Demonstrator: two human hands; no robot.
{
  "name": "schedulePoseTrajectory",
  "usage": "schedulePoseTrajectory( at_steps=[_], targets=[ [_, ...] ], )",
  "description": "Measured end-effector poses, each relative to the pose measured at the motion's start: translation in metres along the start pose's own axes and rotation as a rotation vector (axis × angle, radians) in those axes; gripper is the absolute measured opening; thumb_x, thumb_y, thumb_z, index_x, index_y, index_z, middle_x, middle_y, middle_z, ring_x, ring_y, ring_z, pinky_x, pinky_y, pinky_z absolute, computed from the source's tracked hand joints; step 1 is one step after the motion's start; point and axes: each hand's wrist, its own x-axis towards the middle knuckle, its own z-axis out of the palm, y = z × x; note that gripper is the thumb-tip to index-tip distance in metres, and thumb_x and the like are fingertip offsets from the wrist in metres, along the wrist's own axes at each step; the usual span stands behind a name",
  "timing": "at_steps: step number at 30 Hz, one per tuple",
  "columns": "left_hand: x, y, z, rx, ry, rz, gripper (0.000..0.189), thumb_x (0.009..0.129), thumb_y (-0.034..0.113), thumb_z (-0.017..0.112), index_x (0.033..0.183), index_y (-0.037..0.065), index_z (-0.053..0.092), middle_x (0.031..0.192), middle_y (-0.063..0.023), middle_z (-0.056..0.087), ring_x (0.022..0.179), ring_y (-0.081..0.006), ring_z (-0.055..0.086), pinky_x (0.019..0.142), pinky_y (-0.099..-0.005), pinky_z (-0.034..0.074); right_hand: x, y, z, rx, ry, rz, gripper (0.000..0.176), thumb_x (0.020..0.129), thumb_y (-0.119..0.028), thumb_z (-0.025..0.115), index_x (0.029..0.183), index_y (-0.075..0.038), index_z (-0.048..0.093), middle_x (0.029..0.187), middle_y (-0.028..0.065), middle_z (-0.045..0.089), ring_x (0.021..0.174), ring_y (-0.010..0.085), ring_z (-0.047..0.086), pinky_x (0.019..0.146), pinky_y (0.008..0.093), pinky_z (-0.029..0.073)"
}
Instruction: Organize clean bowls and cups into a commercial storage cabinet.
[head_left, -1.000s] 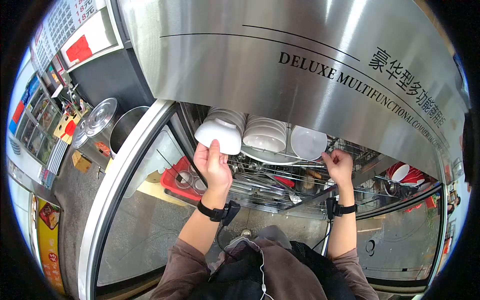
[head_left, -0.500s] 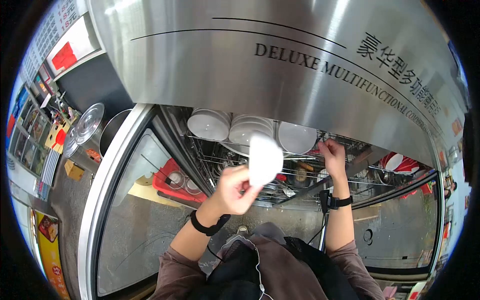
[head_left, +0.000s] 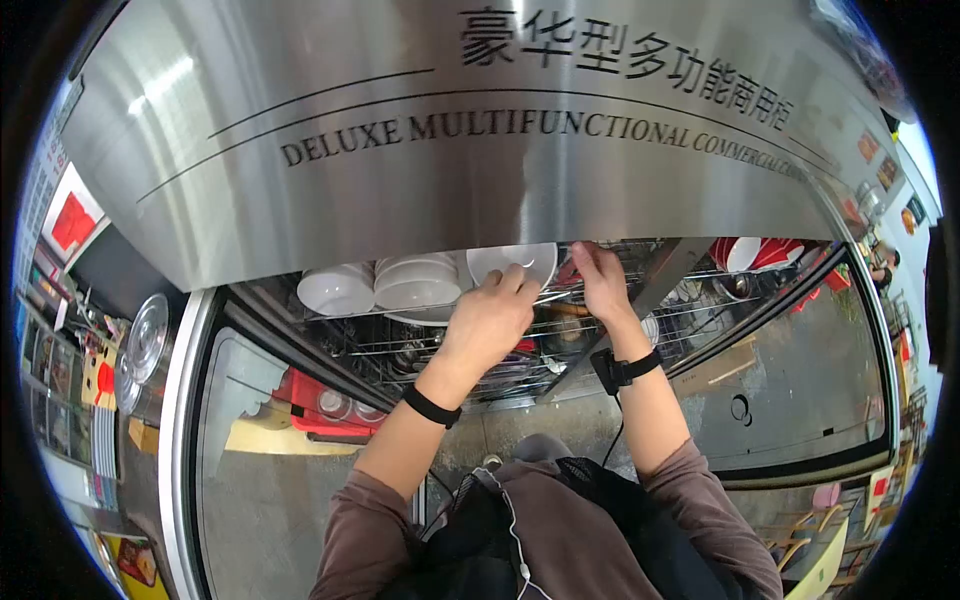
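Bowl [head_left: 513, 258] sits at fingertips [head_left: 514, 273] of the left hand [head_left: 490, 318].

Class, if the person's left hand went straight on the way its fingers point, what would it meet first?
The left hand would most likely meet the white bowl just ahead, below the steel panel. Its fingers overlap the bowl in the picture and may be touching it; depth is unclear.

Left hand [head_left: 492, 315] at a white bowl [head_left: 541, 262], right hand [head_left: 603, 284] nearby, more bowls [head_left: 337, 290] on wire rack [head_left: 345, 316], steel cabinet [head_left: 400, 200]
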Motion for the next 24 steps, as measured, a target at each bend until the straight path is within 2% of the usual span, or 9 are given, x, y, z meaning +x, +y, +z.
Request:
schedulePoseTrajectory(
  at_steps=[4, 8, 14, 17, 18, 21, 24],
  targets=[
    [0.004, -0.011, 0.015, 0.036, -0.064, 0.018, 0.015, 0.088, 0.014, 0.071, 0.098, 0.005, 0.064, 0.107, -0.0136, 0.061, 0.096, -0.0329, 0.067, 0.073, -0.0455, 0.061, 0.000, -0.009, 0.001, -0.100, -0.034, 0.018, 0.063, 0.101, -0.060, 0.057, 0.118, -0.002, 0.076, 0.084, 0.0148, 0.079, 0.084, 0.0353, 0.075, 0.078, 0.0437, 0.055],
    [0.004, -0.013, 0.020, 0.085, -0.097, -0.005, 0.013, 0.090, 0.014, 0.069, 0.096, 0.004, 0.065, 0.105, -0.0143, 0.061, 0.096, -0.0340, 0.067, 0.075, -0.0461, 0.060, -0.001, -0.029, 0.002, -0.319, -0.061, 0.092, 0.060, 0.097, -0.059, 0.062, 0.120, -0.005, 0.076, 0.092, 0.0152, 0.081, 0.092, 0.0365, 0.076, 0.082, 0.0445, 0.056],
    [0.004, -0.021, 0.020, 0.014, -0.101, -0.008, 0.015, 0.094, 0.017, 0.068, 0.089, 0.003, 0.067, 0.100, -0.0152, 0.063, 0.097, -0.0352, 0.066, 0.080, -0.0474, 0.059, 0.001, -0.035, 0.003, -0.244, -0.109, 0.104, 0.048, 0.095, -0.049, 0.066, 0.118, -0.008, 0.077, 0.093, 0.0162, 0.080, 0.089, 0.0393, 0.076, 0.080, 0.0471, 0.057],
    [0.003, -0.021, 0.023, 0.026, -0.094, -0.001, 0.025, 0.096, 0.025, 0.069, 0.089, 0.001, 0.070, 0.098, -0.0152, 0.066, 0.099, -0.0338, 0.066, 0.081, -0.0460, 0.059, 0.007, -0.017, 0.010, -0.301, -0.137, 0.071, 0.043, 0.093, -0.041, 0.066, 0.115, -0.006, 0.077, 0.093, 0.0190, 0.078, 0.088, 0.0408, 0.075, 0.080, 0.0484, 0.058],
    [0.004, -0.019, 0.022, 0.030, -0.102, -0.002, 0.030, 0.096, 0.030, 0.069, 0.091, 0.000, 0.071, 0.098, -0.0155, 0.067, 0.100, -0.0335, 0.066, 0.082, -0.0458, 0.058, 0.006, -0.026, 0.011, -0.326, -0.121, 0.036, 0.033, 0.091, -0.031, 0.065, 0.105, -0.003, 0.076, 0.089, 0.0210, 0.076, 0.086, 0.0434, 0.073, 0.079, 0.0504, 0.057],
    [0.004, -0.011, 0.017, 0.044, -0.142, -0.032, 0.047, 0.097, 0.044, 0.069, 0.095, -0.002, 0.073, 0.099, -0.0166, 0.070, 0.102, -0.0327, 0.066, 0.085, -0.0456, 0.056, 0.010, -0.033, 0.015, -0.437, -0.117, -0.082, 0.026, 0.090, -0.026, 0.067, 0.095, -0.001, 0.074, 0.084, 0.0213, 0.074, 0.084, 0.0454, 0.072, 0.077, 0.0531, 0.057],
    [0.005, -0.011, 0.023, 0.029, -0.170, -0.087, 0.065, 0.096, 0.060, 0.065, 0.099, -0.004, 0.074, 0.101, -0.0199, 0.073, 0.103, -0.0341, 0.066, 0.090, -0.0480, 0.054, 0.019, -0.019, 0.030, -0.523, -0.019, -0.214, 0.023, 0.089, -0.023, 0.069, 0.089, -0.001, 0.073, 0.080, 0.0222, 0.072, 0.081, 0.0467, 0.070, 0.074, 0.0551, 0.056]
  ],
)
